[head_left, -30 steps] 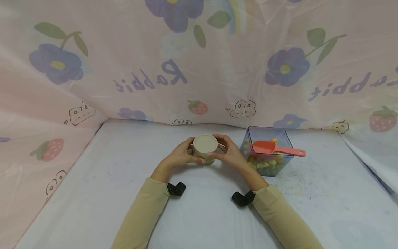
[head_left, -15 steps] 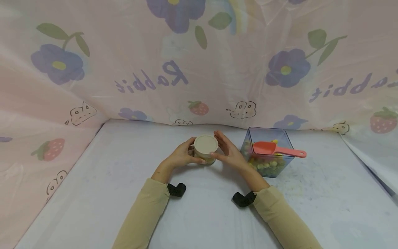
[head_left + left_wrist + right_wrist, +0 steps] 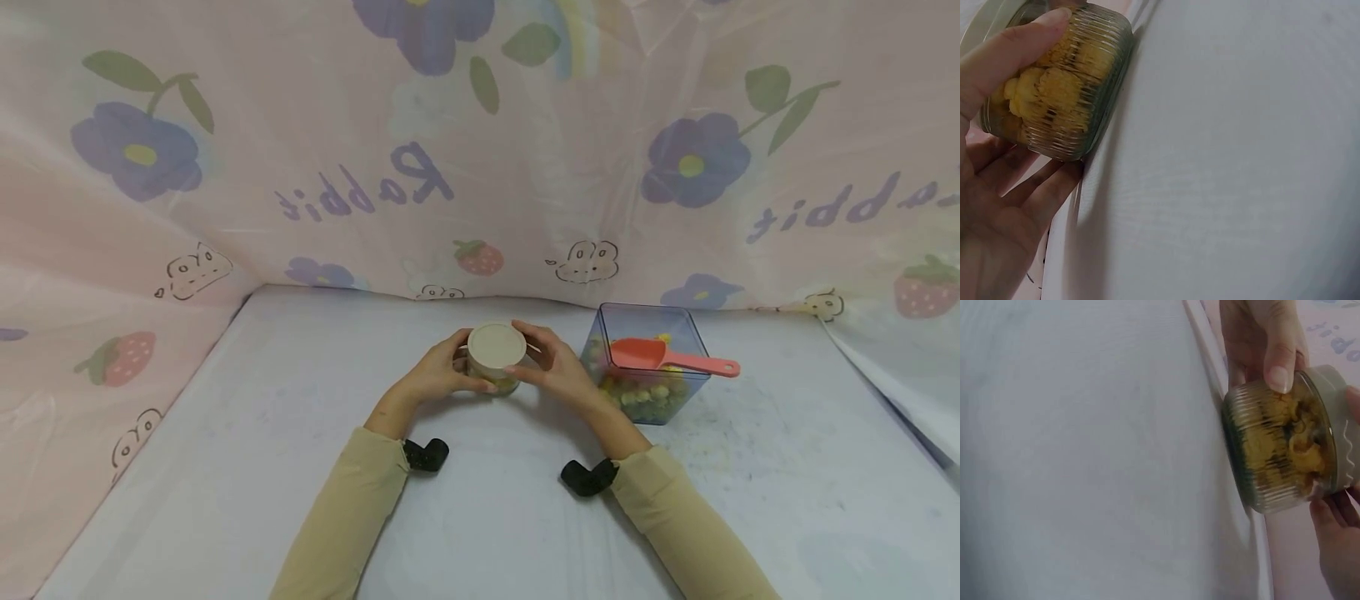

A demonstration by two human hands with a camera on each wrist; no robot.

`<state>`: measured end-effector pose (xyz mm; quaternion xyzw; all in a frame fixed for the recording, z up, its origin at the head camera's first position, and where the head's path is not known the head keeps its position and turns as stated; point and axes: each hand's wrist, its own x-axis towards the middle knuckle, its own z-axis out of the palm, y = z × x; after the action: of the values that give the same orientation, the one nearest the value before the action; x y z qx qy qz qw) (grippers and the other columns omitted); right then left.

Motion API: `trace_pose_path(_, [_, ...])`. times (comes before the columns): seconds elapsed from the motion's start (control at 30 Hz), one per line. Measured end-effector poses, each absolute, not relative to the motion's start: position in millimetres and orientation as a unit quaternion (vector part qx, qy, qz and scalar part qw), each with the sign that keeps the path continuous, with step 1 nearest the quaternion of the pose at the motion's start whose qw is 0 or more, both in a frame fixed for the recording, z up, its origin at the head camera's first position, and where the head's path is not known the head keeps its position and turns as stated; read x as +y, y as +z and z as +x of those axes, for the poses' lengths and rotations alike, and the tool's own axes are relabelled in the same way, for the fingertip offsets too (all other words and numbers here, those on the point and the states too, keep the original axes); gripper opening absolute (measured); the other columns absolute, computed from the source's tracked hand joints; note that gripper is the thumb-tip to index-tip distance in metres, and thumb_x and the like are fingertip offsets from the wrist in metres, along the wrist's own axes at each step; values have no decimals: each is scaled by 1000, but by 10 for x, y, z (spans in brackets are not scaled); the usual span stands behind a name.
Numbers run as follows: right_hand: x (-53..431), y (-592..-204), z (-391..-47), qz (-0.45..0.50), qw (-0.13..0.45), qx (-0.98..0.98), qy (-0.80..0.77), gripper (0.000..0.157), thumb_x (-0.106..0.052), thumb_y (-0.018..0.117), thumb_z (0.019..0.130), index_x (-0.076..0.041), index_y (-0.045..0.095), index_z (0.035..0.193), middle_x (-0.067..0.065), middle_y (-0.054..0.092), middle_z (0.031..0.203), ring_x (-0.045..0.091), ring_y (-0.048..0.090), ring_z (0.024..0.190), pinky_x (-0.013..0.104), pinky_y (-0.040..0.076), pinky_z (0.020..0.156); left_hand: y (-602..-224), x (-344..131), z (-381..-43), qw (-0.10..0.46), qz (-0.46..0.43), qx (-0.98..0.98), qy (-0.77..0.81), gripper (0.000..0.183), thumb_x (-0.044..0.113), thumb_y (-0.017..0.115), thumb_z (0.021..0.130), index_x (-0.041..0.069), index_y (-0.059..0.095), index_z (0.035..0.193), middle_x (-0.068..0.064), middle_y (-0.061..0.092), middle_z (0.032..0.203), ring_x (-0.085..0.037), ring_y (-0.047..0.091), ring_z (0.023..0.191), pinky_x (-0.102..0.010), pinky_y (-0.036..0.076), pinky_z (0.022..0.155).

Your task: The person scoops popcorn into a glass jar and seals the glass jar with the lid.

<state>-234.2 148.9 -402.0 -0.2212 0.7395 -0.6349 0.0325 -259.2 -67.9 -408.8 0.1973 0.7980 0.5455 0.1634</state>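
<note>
A ribbed glass jar with a beige lid stands upright on the white table, filled with yellow dried flowers. My left hand grips the jar's glass body from the left. In the left wrist view its thumb lies along the near side, with the other fingers round the far side. From the right, my right hand holds the lid's edge, thumb at the front and fingers at the back. Part of that hand shows at the lower right in the right wrist view.
Right of the jar stands a clear bluish square bin of dried flowers. A coral scoop lies in it, its handle sticking out over the right rim. A patterned pink curtain closes off the back and left of the table.
My right hand's fingers spread off the lid half a second ago and have come back round its edge. The left hand and the jar have stayed in place.
</note>
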Motion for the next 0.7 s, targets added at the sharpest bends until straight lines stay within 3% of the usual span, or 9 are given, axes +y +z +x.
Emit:
trace_pose_path(0.3, [1435,-4037,-2330,-184,4,766,-616,74,6,76,76,6,34,137,25,40,138,39,40,131,48,32,113,-4089,-671,-2602,169,200,788,558,83,0,81,73,5,36,142,-14,40,146,-32,39,137,-37,38,110])
trace_pose_path(0.5, [1470,-4018,-2332,-196,55,750,-630,92,0,73,81,0,14,152,25,21,154,36,21,144,49,19,118,-4086,-678,-2591,166,197,793,552,84,3,82,73,6,36,143,-13,40,147,-33,38,137,-39,38,110])
trace_pose_path(0.6, [1504,-4025,-2348,-229,70,726,-644,87,4,68,84,3,13,151,24,14,157,34,13,147,49,12,119,-4078,-683,-2583,167,199,795,549,85,5,83,73,7,35,144,-12,40,148,-33,37,138,-40,37,110])
trace_pose_path(0.7, [1527,-4045,-2368,-257,75,702,-660,77,8,62,86,7,18,149,27,15,156,37,13,146,50,11,119,-4081,-684,-2582,168,196,796,547,86,7,83,73,8,35,144,-12,40,148,-34,37,138,-41,38,110])
